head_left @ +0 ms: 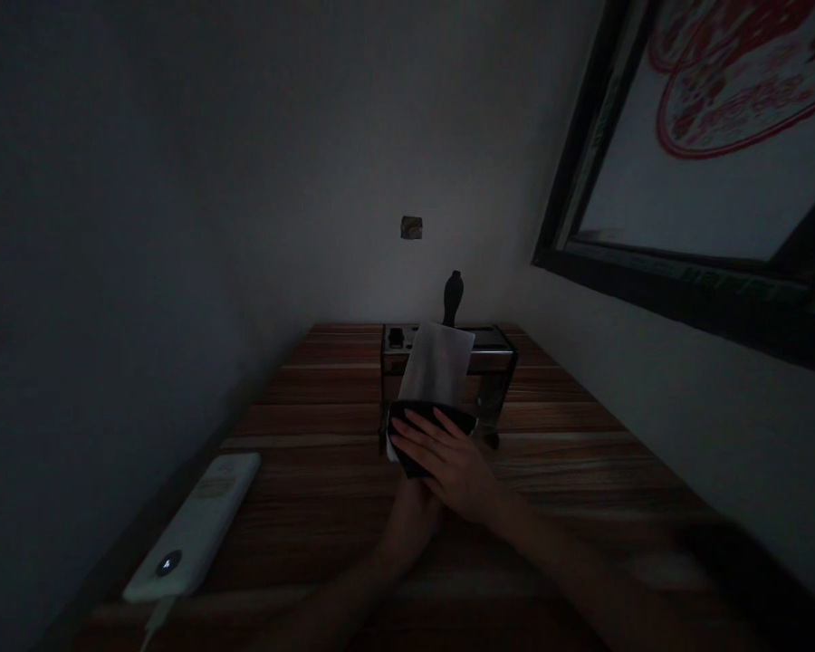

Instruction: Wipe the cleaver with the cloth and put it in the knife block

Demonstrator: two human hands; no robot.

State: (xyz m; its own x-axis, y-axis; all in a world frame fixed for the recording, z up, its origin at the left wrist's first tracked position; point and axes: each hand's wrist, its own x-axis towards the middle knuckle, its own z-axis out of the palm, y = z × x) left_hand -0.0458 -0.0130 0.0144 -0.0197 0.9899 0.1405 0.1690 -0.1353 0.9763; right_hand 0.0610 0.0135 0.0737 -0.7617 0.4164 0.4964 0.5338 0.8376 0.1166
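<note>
Head view: at the centre of the wooden table [312,507], the right hand [458,471] lies flat over a dark pouch [435,418], from which a pale sheet [438,364] sticks out toward 12 o'clock. The left hand [411,507] sits beneath; I cannot tell its grip. The sheet looks thin, light and floppy; best pinched at its free edge. A white power bank [194,530] lies at 8 o'clock.

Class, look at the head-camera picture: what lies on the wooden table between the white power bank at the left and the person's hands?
Nothing: in the head view only bare wooden table separates the white power bank from the hands.
</note>
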